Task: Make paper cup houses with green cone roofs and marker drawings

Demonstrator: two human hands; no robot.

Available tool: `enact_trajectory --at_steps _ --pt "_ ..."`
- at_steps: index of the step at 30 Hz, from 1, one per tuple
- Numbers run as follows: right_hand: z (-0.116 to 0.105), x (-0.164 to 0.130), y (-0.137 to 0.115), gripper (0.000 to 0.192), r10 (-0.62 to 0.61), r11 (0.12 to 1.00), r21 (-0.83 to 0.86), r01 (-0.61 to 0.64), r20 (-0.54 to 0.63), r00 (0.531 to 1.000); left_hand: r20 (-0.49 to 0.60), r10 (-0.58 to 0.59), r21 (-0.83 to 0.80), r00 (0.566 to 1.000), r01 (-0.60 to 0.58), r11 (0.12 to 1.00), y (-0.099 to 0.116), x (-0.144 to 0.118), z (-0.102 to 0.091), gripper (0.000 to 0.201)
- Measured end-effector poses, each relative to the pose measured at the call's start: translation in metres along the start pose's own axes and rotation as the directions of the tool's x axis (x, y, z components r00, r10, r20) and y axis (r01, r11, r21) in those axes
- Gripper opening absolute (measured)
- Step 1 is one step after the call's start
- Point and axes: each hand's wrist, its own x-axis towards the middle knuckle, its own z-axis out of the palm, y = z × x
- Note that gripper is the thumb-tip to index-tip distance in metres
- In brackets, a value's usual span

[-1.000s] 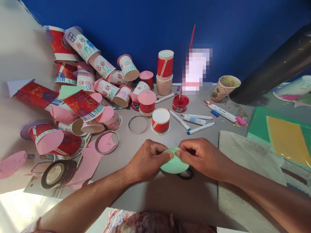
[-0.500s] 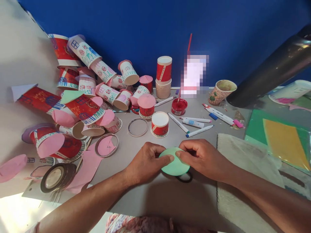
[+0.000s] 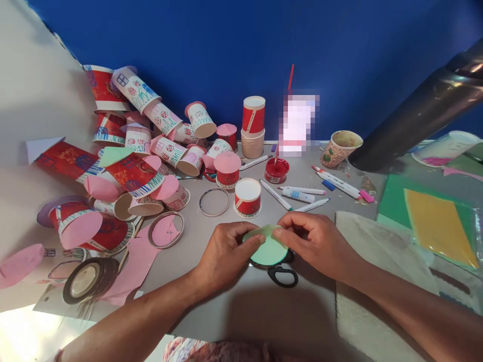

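A light green paper circle (image 3: 268, 250) is pinched between my two hands, its upper edge bent a little. My left hand (image 3: 231, 256) grips its left side, thumb on top. On the upper right side, my right hand (image 3: 317, 244) holds it between thumb and bent fingers. Black-handled scissors (image 3: 284, 277) lie on the table under the paper, mostly covered by it. Just beyond my hands stands an upturned red paper cup (image 3: 247, 198) with a white top. To its left is a red cup with a pink paper cone (image 3: 227, 163) on top.
Decorated paper cups with cone roofs (image 3: 132, 173) pile up at the left. Tape rolls (image 3: 90, 281) and pink paper scraps (image 3: 138, 266) lie before them. Markers (image 3: 302, 191), a red paint jar (image 3: 276, 171) and a patterned cup (image 3: 339, 149) stand behind. A cloth (image 3: 362, 281) lies at right.
My hands have shifted slightly left with the green paper circle, and its upper edge now bends. More of the scissors shows beneath it. The camera view has tilted a little.
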Motion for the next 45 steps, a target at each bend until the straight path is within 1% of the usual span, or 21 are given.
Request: enact_trajectory --at_steps 2,5,6,8,12,14,16,17,19,22,24,28,32,35,37,39,41,43,45 --pt "0.0005 -0.0002 0.0005 0.024 -0.019 1.0 -0.024 0.017 -0.059 0.998 0.03 -0.015 -0.094 0.999 0.017 0.995 0.0008 -0.0001 0.0009 0.027" --pt "0.0009 -0.0005 -0.0004 0.018 -0.07 0.997 -0.044 0.064 -0.152 0.986 0.114 -0.069 -0.227 0.991 0.094 0.969 0.0017 -0.0001 0.0019 0.032" --pt "0.001 -0.0006 -0.0011 0.015 -0.087 0.996 -0.045 0.081 -0.174 0.981 0.131 -0.084 -0.241 0.988 0.114 0.964 0.002 -0.0002 0.0021 0.032" --pt "0.0011 -0.0007 -0.0021 0.012 -0.11 0.994 -0.036 0.104 -0.202 0.973 0.131 -0.102 -0.233 0.986 0.13 0.964 0.0033 -0.0002 0.0024 0.033" --pt "0.0016 -0.0007 -0.0009 0.01 -0.142 0.99 -0.042 0.136 -0.238 0.961 0.132 -0.086 -0.224 0.987 0.115 0.968 0.0074 -0.0006 0.0024 0.034" --pt "0.0023 -0.0009 0.0005 0.01 -0.169 0.985 -0.075 0.156 -0.217 0.961 0.062 -0.065 -0.182 0.996 0.075 0.98 0.0089 -0.001 0.0021 0.034" --pt "0.0032 -0.0013 0.0015 0.012 -0.171 0.982 -0.106 0.156 -0.152 0.974 -0.028 -0.03 -0.104 0.999 0.027 0.994 0.0097 -0.0013 0.0012 0.027" --pt "0.0037 -0.0015 0.0018 0.014 -0.161 0.982 -0.117 0.148 -0.113 0.98 -0.048 -0.017 -0.07 0.999 0.013 0.997 0.0097 -0.0014 0.0007 0.025" --pt "0.0045 -0.0019 0.0022 0.016 -0.133 0.984 -0.127 0.126 -0.05 0.99 -0.032 -0.01 -0.023 0.999 0.009 1.0 0.0091 -0.0014 -0.0006 0.027" --pt "0.0053 -0.0016 0.0033 0.018 -0.123 0.981 -0.153 0.118 -0.021 0.992 0.007 -0.018 0.023 1.0 0.018 1.0 0.0069 -0.0013 -0.0017 0.026" --pt "0.0057 -0.001 0.0046 0.022 -0.134 0.973 -0.19 0.129 -0.016 0.991 0.004 -0.02 0.029 1.0 0.019 0.999 0.0053 -0.0012 -0.0021 0.025" --pt "0.0062 -0.0008 0.0064 0.026 -0.145 0.96 -0.243 0.138 -0.008 0.989 -0.031 -0.06 0.031 0.998 0.061 0.998 0.0038 -0.0006 -0.0028 0.033" --pt "0.0055 -0.002 0.0059 0.023 -0.112 0.972 -0.21 0.11 0.004 0.994 -0.022 -0.059 0.035 0.998 0.06 0.998 0.0034 0.0008 -0.0029 0.038" --pt "0.0043 -0.0027 0.0053 0.022 -0.093 0.983 -0.159 0.096 0.022 0.995 -0.01 -0.059 0.023 0.998 0.059 0.998 0.0028 0.0012 -0.0023 0.036" --pt "0.0034 -0.0031 0.0047 0.024 -0.085 0.986 -0.144 0.089 0.031 0.996 -0.053 -0.021 0.064 0.998 0.024 0.998 0.003 0.0009 -0.0018 0.028" --pt "0.0027 -0.0033 0.0036 0.024 -0.067 0.989 -0.13 0.072 0.041 0.997 -0.121 0.063 0.163 0.991 -0.043 0.986 0.0042 0.0001 -0.0014 0.018" --pt "0.0023 -0.0032 0.0017 0.022 -0.057 0.992 -0.109 0.061 0.034 0.998 -0.139 0.141 0.241 0.98 -0.105 0.965 0.0061 -0.0008 -0.0011 0.013" --pt "0.0022 -0.0028 -0.0002 0.019 -0.074 0.993 -0.09 0.075 0.012 0.997 -0.106 0.147 0.228 0.983 -0.12 0.966 0.0077 -0.0014 -0.0008 0.015" --pt "0.0023 -0.0022 -0.0014 0.017 -0.098 0.992 -0.086 0.097 -0.007 0.995 -0.085 0.109 0.171 0.99 -0.094 0.981 0.0083 -0.0015 -0.0006 0.017"
